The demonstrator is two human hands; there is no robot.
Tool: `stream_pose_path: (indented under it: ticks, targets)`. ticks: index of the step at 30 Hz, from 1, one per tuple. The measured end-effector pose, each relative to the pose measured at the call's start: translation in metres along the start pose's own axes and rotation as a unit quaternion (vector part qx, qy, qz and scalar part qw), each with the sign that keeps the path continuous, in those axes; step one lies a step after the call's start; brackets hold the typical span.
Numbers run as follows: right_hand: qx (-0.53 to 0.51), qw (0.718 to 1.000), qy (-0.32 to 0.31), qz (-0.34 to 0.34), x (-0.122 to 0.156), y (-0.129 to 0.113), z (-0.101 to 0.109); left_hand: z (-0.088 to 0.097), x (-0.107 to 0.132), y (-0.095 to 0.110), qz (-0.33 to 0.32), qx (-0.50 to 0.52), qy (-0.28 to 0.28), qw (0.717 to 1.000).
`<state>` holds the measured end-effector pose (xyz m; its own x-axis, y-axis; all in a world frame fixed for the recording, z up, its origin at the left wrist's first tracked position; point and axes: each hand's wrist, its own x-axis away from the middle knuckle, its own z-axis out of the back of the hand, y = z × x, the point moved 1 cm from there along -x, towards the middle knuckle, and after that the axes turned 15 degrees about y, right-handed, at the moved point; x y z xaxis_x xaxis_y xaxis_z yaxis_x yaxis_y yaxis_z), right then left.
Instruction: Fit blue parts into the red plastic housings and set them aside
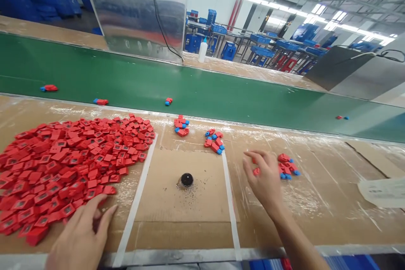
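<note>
Cardboard-topped bench point(316, 223): loose red parts, tape-divided.
Red heap point(63, 164) kept left of the white tape strip point(135, 202), apparently to contain it. My left hand point(79, 236) lies spread at its edge; right hand point(264, 179) pinches a red piece point(256, 171) beside a blue-tipped cluster point(287, 167).

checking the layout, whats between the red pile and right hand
Head view: a black-topped round object on cardboard, flanked by white tape strips, lies between the red pile and right hand.
</note>
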<state>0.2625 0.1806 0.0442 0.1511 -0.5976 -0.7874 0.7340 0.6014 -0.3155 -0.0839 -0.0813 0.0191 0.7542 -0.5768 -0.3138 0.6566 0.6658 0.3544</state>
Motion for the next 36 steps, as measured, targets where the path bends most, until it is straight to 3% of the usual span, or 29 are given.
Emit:
stream_pose_path:
  ticks: [2,5,7,10,13,19,23,29,32,36]
  targets:
    - [-0.006,0.995,-0.099,0.029,-0.023,-0.019,-0.031,0.004,-0.001,0.018,-0.016,-0.044,-0.004,0.999]
    - [0.054,0.964,-0.253,0.064,-0.044,-0.036,-0.069,0.005,-0.003,0.022,-0.019,-0.019,-0.028,0.999]
    - [0.076,0.948,-0.299,0.077,-0.049,-0.039,-0.084,0.006,-0.003,0.015,-0.029,0.034,-0.040,0.998]
    - [0.096,0.940,-0.317,0.081,-0.047,-0.038,-0.091,0.007,0.000,0.010,-0.043,0.102,-0.032,0.993]
    - [0.118,0.934,-0.327,0.085,-0.043,-0.035,-0.086,0.007,0.005,0.019,-0.062,0.121,-0.048,0.989]
    - [0.117,0.931,-0.333,0.096,-0.024,-0.029,-0.053,0.007,0.004,0.036,-0.083,0.010,-0.132,0.988]
    - [0.029,0.932,-0.344,0.107,-0.003,-0.021,-0.035,0.010,-0.002,0.031,-0.060,0.084,-0.156,0.982]
    - [-0.066,0.948,-0.310,0.042,0.001,-0.008,-0.031,0.018,-0.014,0.026,-0.031,0.177,-0.210,0.961]
    - [-0.088,0.941,-0.327,0.003,-0.003,-0.003,-0.030,0.022,-0.015,0.028,-0.061,0.146,-0.222,0.962]
    - [-0.101,0.934,-0.339,-0.055,-0.005,0.004,-0.026,0.020,-0.005,0.026,-0.119,0.108,-0.191,0.968]
